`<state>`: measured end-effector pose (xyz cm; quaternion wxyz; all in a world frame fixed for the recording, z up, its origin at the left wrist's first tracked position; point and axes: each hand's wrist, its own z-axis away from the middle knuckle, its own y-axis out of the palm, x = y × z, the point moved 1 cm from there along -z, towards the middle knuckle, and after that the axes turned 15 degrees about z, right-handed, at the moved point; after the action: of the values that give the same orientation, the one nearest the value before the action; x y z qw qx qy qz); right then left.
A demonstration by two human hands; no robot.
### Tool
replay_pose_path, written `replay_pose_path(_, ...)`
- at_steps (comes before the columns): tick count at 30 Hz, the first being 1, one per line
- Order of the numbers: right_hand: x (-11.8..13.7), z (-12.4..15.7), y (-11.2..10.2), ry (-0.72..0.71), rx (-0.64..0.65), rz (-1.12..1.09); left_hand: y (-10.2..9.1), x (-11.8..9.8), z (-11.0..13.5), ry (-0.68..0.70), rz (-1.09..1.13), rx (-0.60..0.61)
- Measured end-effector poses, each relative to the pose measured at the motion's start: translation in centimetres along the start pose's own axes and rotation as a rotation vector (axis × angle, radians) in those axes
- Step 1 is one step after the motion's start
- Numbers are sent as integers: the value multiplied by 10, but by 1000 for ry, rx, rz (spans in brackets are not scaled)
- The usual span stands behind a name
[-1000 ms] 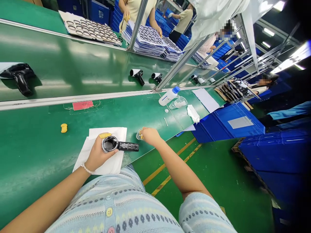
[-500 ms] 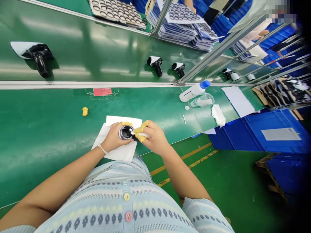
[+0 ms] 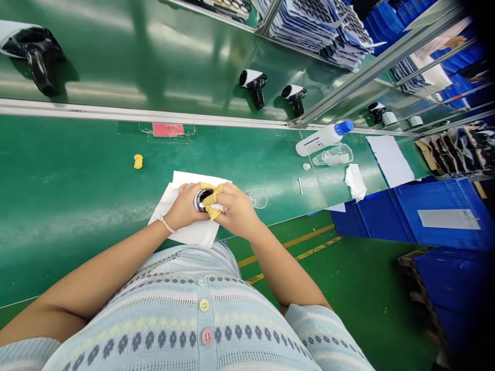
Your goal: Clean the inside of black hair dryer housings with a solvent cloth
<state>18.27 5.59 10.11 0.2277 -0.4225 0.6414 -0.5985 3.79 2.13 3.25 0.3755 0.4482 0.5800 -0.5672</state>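
My left hand (image 3: 181, 210) is wrapped round a hair dryer (image 3: 198, 201), its round, dark open end facing up with a pale rim. Most of its body is hidden by my fingers. From the right, my right hand (image 3: 238, 208) reaches over that opening, pinching a small white wipe (image 3: 219, 207) with its fingertips at the rim. Yellow finger covers (image 3: 212, 198) sit on fingers of both hands. Beneath the hands lie white paper sheets (image 3: 199, 237). A clear round dish (image 3: 258, 198) is just beyond my right hand.
A white bottle (image 3: 319, 141) with a blue cap, a clear cup (image 3: 336, 155), a cotton swab (image 3: 300, 186) and a crumpled tissue (image 3: 355, 183) lie to the right. A yellow piece (image 3: 138, 162) lies left. More hair dryers (image 3: 253, 85) rest beyond the rail. Blue crates (image 3: 436, 206) stand right.
My right hand has moved left over the hair dryer's open end, covering more of it. The view has shifted, so the bench objects sit higher in the picture.
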Motion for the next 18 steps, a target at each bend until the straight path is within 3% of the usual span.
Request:
replay_pose_path(6, 5, -6, 7, 201, -67, 124, 1, 0, 0, -4, -25, -9)
replay_pose_path(10, 11, -7, 8, 167, -73, 161, 1, -2, 1, -3, -37, -3)
replay_pose_path(15, 15, -7, 9, 239, -155, 288, 0, -4, 0, -13, -47, -18)
replay_pose_path(18, 15, -7, 11, 187, -168, 250, -1, -6, -1, -21, -44, 2)
